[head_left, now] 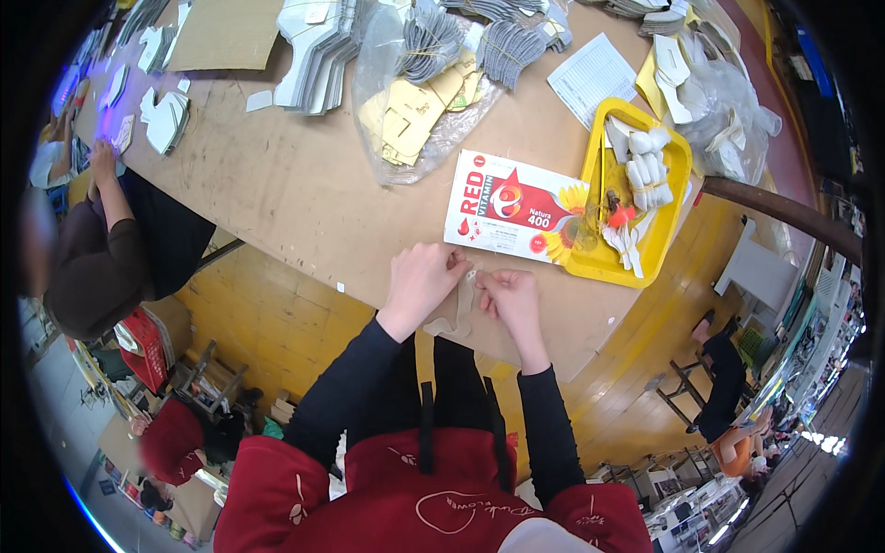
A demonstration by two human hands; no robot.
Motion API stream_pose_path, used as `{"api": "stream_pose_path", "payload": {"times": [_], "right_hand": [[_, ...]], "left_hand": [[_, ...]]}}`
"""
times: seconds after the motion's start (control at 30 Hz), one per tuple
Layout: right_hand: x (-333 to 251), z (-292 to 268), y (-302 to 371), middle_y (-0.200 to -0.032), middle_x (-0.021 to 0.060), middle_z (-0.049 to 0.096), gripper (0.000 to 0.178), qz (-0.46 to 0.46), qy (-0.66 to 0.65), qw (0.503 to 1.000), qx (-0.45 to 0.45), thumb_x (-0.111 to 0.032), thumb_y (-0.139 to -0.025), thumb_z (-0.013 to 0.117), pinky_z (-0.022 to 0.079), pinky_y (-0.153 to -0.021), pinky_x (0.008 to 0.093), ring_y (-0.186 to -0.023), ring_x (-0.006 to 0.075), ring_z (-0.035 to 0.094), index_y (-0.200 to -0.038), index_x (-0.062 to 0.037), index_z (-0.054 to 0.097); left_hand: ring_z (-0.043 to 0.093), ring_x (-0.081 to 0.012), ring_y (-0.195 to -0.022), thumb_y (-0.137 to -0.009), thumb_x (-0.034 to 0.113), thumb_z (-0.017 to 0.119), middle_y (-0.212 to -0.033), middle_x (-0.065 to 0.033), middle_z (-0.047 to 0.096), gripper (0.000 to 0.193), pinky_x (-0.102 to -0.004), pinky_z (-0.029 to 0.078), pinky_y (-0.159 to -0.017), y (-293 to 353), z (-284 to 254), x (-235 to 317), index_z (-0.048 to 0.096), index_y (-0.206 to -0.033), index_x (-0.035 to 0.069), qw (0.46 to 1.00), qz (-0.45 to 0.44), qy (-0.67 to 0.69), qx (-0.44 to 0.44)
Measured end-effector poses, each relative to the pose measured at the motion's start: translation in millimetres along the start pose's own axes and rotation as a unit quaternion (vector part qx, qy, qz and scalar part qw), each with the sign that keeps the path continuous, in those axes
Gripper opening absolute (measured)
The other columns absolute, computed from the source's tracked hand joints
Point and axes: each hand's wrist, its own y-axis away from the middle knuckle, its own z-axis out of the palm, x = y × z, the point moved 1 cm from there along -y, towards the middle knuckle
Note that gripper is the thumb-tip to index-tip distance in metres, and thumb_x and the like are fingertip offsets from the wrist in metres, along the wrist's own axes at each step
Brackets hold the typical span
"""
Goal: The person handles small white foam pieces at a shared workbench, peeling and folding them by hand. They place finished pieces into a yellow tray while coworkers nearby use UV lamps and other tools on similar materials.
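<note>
A thin, pale, curved strip (464, 300) lies at the table's near edge, its lower end bending to the left. My left hand (419, 284) pinches the strip's top end between thumb and fingers. From the other side, my right hand (512, 302) is closed with thumb and fingertip at that same end, where a small white spot shows. Just beyond my hands is a flat red and white box (493, 210) with sunflower pictures. Its right side is overlapped by a yellow tray (678, 205) holding white bundles, a small red item and thin white pieces.
A clear plastic bag (369, 101) of yellow and grey cut pieces lies farther back, near stacked grey-white pieces (323, 46). A printed sheet (595, 78) is behind the tray. Another plastic bag (728, 111) sits at far right. Someone in dark clothes (101, 267) works at left.
</note>
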Motion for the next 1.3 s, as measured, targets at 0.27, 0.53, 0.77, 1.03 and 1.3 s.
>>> {"api": "stream_pose_path", "payload": {"times": [0.27, 0.53, 0.77, 1.03, 1.3], "right_hand": [[-2.2, 1.6, -0.1, -0.052, 0.0065, 0.059, 0.024, 0.005, 0.021, 0.999, 0.026, -0.016, -0.085, 0.064, 0.038, -0.039, 0.0227, -0.039, 0.0087, 0.049, -0.071, 0.0029, 0.066], [0.6, -2.9, 0.1, -0.053, 0.0067, 0.060, 0.023, -0.019, 0.005, 1.000, -0.004, -0.015, -0.084, 0.065, 0.038, -0.039, 0.0226, -0.040, 0.0087, 0.050, -0.070, 0.0029, 0.065], [1.5, -0.1, 1.2, -0.055, 0.0078, 0.061, 0.021, 0.007, 0.013, 1.000, 0.013, -0.012, -0.084, 0.064, 0.040, -0.039, 0.0230, -0.040, 0.0094, 0.051, -0.070, 0.0037, 0.064], [-3.9, -1.7, 0.7, -0.055, 0.0080, 0.061, 0.021, -0.001, 0.010, 1.000, 0.004, -0.012, -0.084, 0.063, 0.039, -0.039, 0.0228, -0.040, 0.0095, 0.051, -0.071, 0.0041, 0.065], [-5.2, 0.4, 1.6, -0.054, 0.0086, 0.061, 0.023, -0.017, 0.024, 1.000, 0.007, -0.013, -0.086, 0.063, 0.038, -0.039, 0.0229, -0.039, 0.0097, 0.050, -0.072, 0.0046, 0.066]], "left_hand": [[0.065, -0.0258, -0.063, -0.076, 0.025, 0.072, -0.065, -0.0061, 0.065, 0.013, -0.0373, 0.050, -0.057, -11.9, -8.6, -1.3, 0.069, -0.074, 0.012, 0.996, 0.067, -0.025, -0.052], [0.063, -0.0236, -0.059, -0.077, 0.026, 0.073, -0.061, -0.0039, 0.062, 0.016, -0.0345, 0.047, -0.055, -11.5, -11.2, 2.6, 0.069, -0.074, 0.011, 0.997, 0.021, 0.015, -0.068], [0.064, -0.0229, -0.060, -0.078, 0.024, 0.072, -0.064, -0.0032, 0.064, 0.012, -0.0344, 0.048, -0.055, -5.1, -3.8, 2.8, 0.068, -0.078, 0.013, 0.999, 0.037, 0.015, -0.035], [0.066, -0.0259, -0.067, -0.079, 0.020, 0.070, -0.069, -0.0045, 0.066, 0.011, -0.0382, 0.051, -0.059, -6.4, -4.9, 4.7, 0.066, -0.085, 0.012, 0.997, 0.072, -0.003, -0.035], [0.065, -0.0225, -0.063, -0.077, 0.022, 0.072, -0.066, -0.0024, 0.064, 0.014, -0.0352, 0.048, -0.056, -6.9, 1.4, -3.9, 0.065, -0.084, 0.013, 0.998, 0.051, 0.019, -0.031]]}}
